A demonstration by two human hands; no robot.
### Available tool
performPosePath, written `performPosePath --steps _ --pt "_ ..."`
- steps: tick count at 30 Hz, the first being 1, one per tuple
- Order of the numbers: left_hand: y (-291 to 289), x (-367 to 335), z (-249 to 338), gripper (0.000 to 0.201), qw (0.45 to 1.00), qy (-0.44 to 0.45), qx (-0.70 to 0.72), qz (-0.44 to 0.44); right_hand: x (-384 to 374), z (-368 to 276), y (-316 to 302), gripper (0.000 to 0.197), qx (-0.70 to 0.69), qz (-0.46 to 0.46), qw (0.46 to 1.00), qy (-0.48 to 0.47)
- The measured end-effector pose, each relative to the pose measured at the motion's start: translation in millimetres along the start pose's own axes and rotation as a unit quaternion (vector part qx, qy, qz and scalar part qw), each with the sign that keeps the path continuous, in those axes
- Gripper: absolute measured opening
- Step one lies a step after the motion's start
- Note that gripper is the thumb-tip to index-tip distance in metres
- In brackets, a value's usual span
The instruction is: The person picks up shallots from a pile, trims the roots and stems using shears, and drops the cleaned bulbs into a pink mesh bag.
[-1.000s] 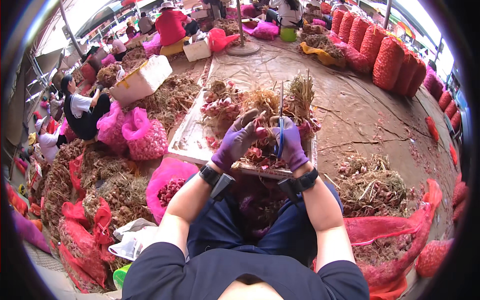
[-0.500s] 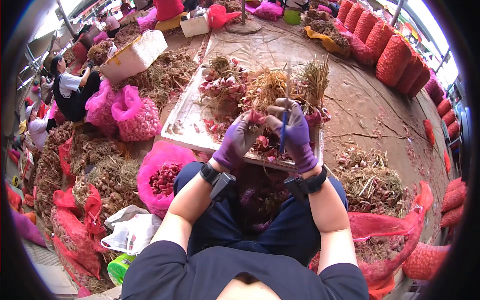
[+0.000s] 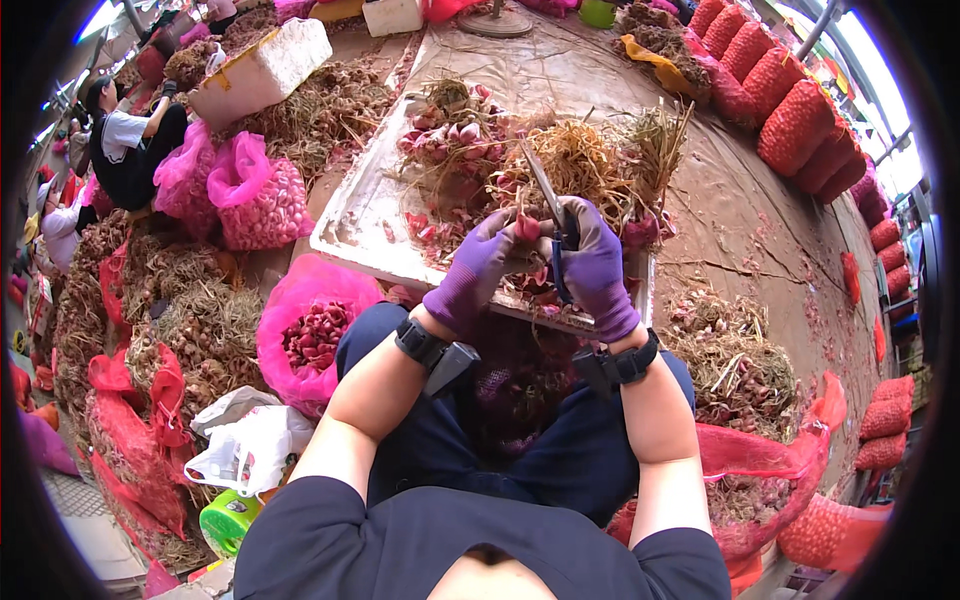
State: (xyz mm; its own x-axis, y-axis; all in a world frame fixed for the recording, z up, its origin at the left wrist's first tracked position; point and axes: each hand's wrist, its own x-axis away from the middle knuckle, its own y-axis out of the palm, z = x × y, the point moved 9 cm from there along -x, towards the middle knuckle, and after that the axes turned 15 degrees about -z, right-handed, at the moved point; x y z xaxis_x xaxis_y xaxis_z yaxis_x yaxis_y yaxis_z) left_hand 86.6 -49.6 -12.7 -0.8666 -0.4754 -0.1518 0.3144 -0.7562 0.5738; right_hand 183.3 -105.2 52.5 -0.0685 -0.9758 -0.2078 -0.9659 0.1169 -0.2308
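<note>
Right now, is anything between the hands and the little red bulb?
Nothing visible: the purple-gloved left hand pinches the small red shallot bulb directly, and the purple-gloved right hand holds metal scissors beside it.

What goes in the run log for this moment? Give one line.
left hand: holds shallot | right hand: grips scissors at shallot | under hands: tray with shallot pile | person's left: pink bag

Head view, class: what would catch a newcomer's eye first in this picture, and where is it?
First, the two purple-gloved hands at the centre: the right hand grips scissors and the left hand holds a small shallot up to the blades. They work over a white tray heaped with reddish shallots and dry stalks. To the left, bright pink mesh bags of bulbs stand out; a row of red sacks lines the upper right.
</note>
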Motion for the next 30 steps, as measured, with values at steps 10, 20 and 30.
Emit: performPosePath --steps 10,20,30 --pt "12 -2 18 0.027 0.996 0.001 -0.085 -0.01 1 -19 2 0.033 -0.025 0.027 0.999 -0.034" --pt "-4 -4 23 0.022 0.976 0.15 0.148 -0.057 1 -15 -6 0.038 -0.1 0.028 0.994 0.02" --pt "-54 3 45 0.025 0.935 0.201 0.29 0.046 13 6 31 0.065 0.369 -0.053 0.928 -0.008"
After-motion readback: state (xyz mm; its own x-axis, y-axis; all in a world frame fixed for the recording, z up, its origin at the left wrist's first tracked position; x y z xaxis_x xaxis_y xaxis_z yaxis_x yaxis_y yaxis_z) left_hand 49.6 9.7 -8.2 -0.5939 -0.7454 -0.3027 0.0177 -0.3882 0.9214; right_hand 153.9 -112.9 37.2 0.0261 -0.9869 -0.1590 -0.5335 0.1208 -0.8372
